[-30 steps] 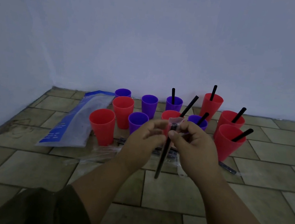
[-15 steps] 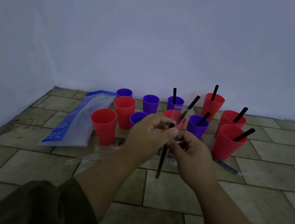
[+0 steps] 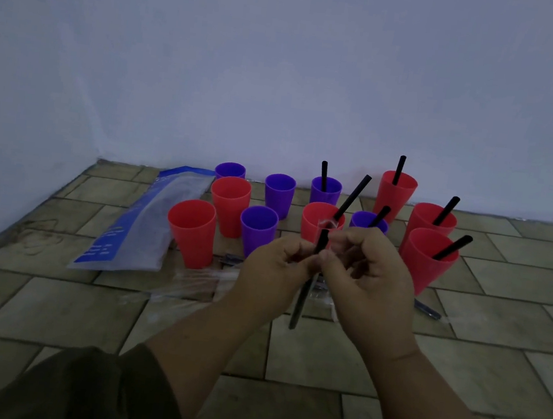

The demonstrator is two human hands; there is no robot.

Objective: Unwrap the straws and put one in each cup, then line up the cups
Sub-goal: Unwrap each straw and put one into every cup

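My left hand (image 3: 273,271) and my right hand (image 3: 369,271) both pinch a black straw (image 3: 303,296) that stands nearly upright between them, with its clear wrapper (image 3: 328,223) bunched at the top end. Behind them, red and purple cups stand in a loose cluster on the tiled floor. Several on the right hold black straws, such as the front red cup (image 3: 426,261) and the tall red cup (image 3: 395,193). The left cups, such as the red cup (image 3: 191,232) and the purple cup (image 3: 257,229), hold no straw.
A blue and clear plastic bag (image 3: 143,228) lies flat left of the cups. Empty clear wrappers (image 3: 187,285) lie on the floor in front. Wrapped straws (image 3: 427,309) lie under and right of my hands. A pale wall stands close behind the cups.
Both hands have risen a little and drawn closer together on the straw. The wrapper's top end now sits bunched above my fingers. The cups have not moved.
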